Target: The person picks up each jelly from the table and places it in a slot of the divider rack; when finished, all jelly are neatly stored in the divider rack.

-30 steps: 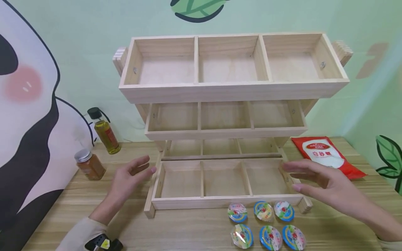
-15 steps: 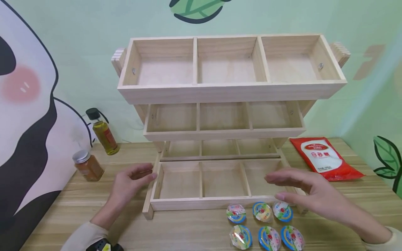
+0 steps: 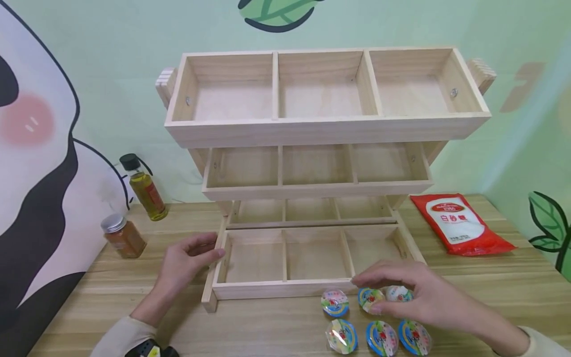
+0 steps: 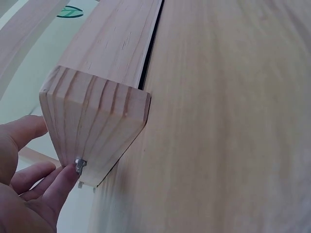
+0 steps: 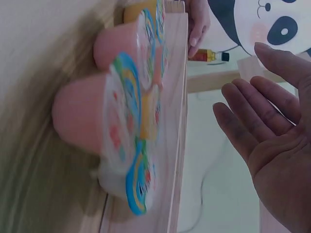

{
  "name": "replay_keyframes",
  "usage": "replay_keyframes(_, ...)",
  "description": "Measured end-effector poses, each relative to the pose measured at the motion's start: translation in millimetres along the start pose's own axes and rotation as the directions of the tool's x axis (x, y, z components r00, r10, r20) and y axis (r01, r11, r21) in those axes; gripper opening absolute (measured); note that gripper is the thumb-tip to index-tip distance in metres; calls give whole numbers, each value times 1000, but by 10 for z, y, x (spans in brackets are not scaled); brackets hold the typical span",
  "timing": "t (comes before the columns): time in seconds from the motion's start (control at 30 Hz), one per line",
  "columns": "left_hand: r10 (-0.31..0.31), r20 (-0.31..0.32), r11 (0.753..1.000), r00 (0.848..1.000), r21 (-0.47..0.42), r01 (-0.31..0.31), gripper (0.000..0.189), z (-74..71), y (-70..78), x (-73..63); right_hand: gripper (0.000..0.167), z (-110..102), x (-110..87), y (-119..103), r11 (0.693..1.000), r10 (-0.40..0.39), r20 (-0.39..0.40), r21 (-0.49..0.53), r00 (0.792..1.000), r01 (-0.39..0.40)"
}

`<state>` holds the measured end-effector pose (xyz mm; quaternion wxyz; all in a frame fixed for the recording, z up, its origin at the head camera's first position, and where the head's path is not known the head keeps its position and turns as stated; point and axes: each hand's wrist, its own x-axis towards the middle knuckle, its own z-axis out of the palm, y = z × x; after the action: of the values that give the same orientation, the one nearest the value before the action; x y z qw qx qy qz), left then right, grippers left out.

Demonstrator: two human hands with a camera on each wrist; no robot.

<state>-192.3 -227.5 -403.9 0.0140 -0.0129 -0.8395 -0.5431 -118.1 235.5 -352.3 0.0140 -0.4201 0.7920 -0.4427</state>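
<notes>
My left hand (image 3: 180,267) rests by the left side of the tiered wooden rack (image 3: 285,288). In the left wrist view, its fingertips are at the rack's side rail (image 4: 92,111), close to a metal bolt (image 4: 80,165). Over the upper row of sealed jelly cups my right hand (image 3: 412,292) hovers with thumb and fingers apart and nothing between them. It partly covers one middle cup (image 3: 370,297) and the right cup (image 3: 399,293). The right wrist view shows the hand relaxed above a pink jelly cup (image 5: 82,111).
Three tiers of divided trays rise above the bottom tray, the highest being the top tray (image 3: 325,130). A red-and-white bag (image 3: 459,223) lies right of the rack. On the left stand an oil bottle (image 3: 149,193) and a jar of brown powder (image 3: 125,238).
My right hand has moved left and down from beside the rack's right side to over the upper row of jelly cups. My left hand has come slightly lower and nearer the rack's left side.
</notes>
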Motion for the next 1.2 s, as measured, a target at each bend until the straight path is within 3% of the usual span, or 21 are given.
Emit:
replay_keyframes(0.17,-10,-2,1000,1000,-9,10,59,20,-1,9,44,124,35,5,999,-31,53,25,998,30)
replay_keyframes(0.57,-4,-15,1000,1000,9,4,58,26,0,8,42,394,66,30,997,-56,153,-41,987,63)
replay_keyframes(0.87,-9,-10,1000,1000,26,10,59,28,8,5,43,473,38,92,989,-62,143,-122,988,79)
replay_keyframes(1.2,-11,-4,1000,1000,27,11,59,28,-9,0,43,469,58,107,989,-47,166,-130,985,69)
